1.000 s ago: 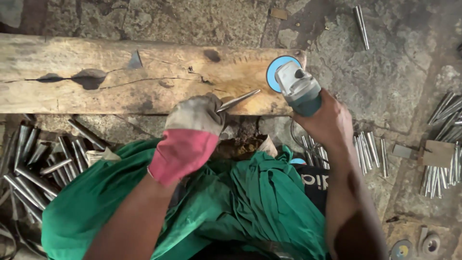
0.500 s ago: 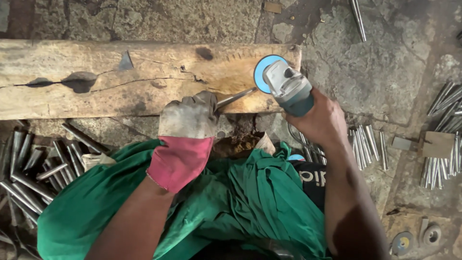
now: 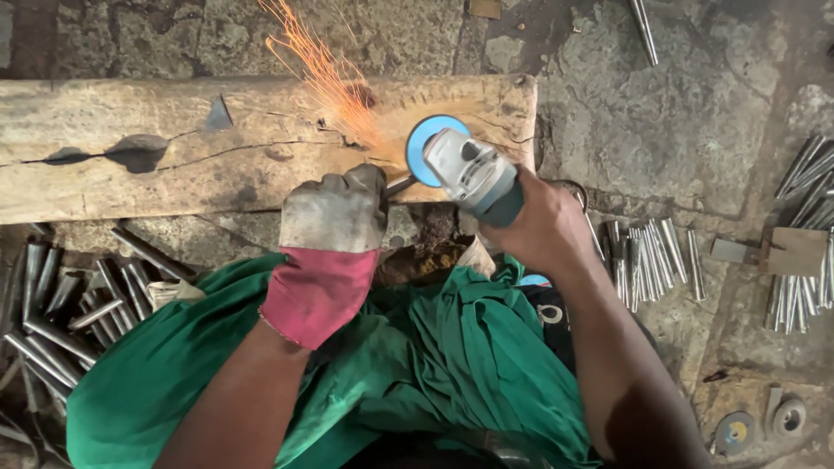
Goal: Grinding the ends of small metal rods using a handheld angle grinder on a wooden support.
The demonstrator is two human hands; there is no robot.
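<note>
Left hand [image 3: 334,213], gloved, is clenching a metal rod [image 3: 400,183] pointing rightward from its fingers; right hand [image 3: 543,230] is gripping the angle grinder [image 3: 465,169], disc touching rod's tip, sparks flying.

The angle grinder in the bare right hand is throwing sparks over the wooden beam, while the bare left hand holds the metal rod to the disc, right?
Not quite. The left hand is not bare: it wears a grey and pink work glove, as the head view shows. The rest holds: the bare right hand grips the angle grinder, sparks fly over the wooden beam, and the metal rod meets the disc.
</note>
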